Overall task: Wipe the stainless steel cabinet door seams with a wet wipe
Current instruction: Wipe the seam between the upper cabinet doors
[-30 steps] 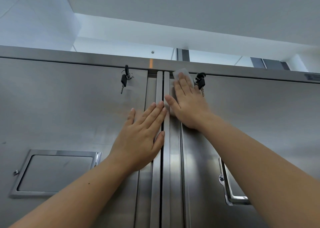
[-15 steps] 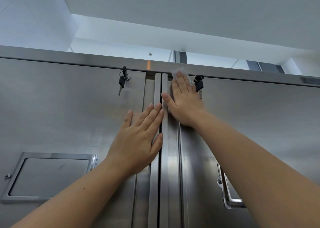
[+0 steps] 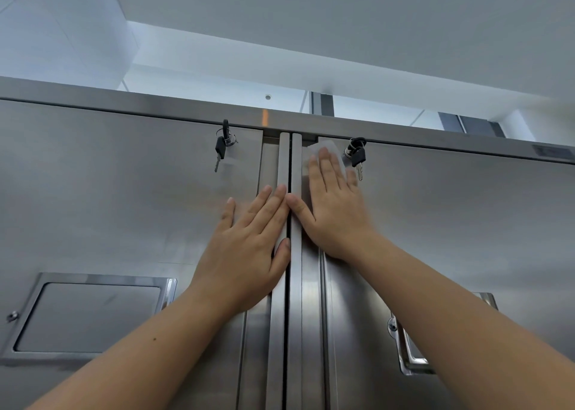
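Two stainless steel cabinet doors meet at a dark vertical seam (image 3: 289, 167) in the middle. My right hand (image 3: 334, 204) lies flat on the right door just right of the seam, pressing a white wet wipe (image 3: 326, 147) against the steel; the wipe shows above my fingertips near the door's top corner. My left hand (image 3: 249, 247) rests flat and open on the left door (image 3: 109, 191), fingers against the raised edge strip beside the seam, holding nothing.
A key bunch hangs from a lock on the left door (image 3: 221, 146), another on the right door (image 3: 357, 154), close to my right fingers. A recessed handle plate (image 3: 90, 313) sits lower left, a metal handle (image 3: 407, 353) lower right. The cabinet's top rail (image 3: 155, 107) runs above.
My right hand with the wipe has slid a little upward along the right door toward its top corner. My left hand has stayed pressed in place.
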`<move>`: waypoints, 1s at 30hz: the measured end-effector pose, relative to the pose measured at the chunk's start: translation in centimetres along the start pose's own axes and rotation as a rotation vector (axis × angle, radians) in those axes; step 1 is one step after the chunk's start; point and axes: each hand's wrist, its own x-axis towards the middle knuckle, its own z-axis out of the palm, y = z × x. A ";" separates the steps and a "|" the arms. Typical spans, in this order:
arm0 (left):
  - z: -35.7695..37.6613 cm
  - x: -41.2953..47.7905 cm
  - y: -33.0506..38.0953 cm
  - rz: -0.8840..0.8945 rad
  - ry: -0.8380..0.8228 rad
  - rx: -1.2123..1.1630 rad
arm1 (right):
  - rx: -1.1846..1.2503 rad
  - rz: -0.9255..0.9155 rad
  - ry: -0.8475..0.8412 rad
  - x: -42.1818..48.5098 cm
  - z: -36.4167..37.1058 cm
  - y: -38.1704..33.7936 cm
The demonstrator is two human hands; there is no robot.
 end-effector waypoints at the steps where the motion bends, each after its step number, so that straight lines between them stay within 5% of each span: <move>1: 0.0 0.0 0.0 0.000 -0.002 -0.005 | -0.020 -0.014 0.013 -0.2 0.0 0.2; 10: 0.1 0.0 -0.1 -0.016 -0.013 -0.014 | 0.023 -0.175 0.047 -1.0 -0.7 1.0; 22: -0.1 -0.1 0.0 -0.023 -0.027 -0.005 | 0.034 0.045 -0.120 2.4 -0.6 1.4; 30: 0.0 -0.1 0.0 -0.012 -0.010 -0.003 | -0.006 0.026 -0.069 0.5 -0.2 0.5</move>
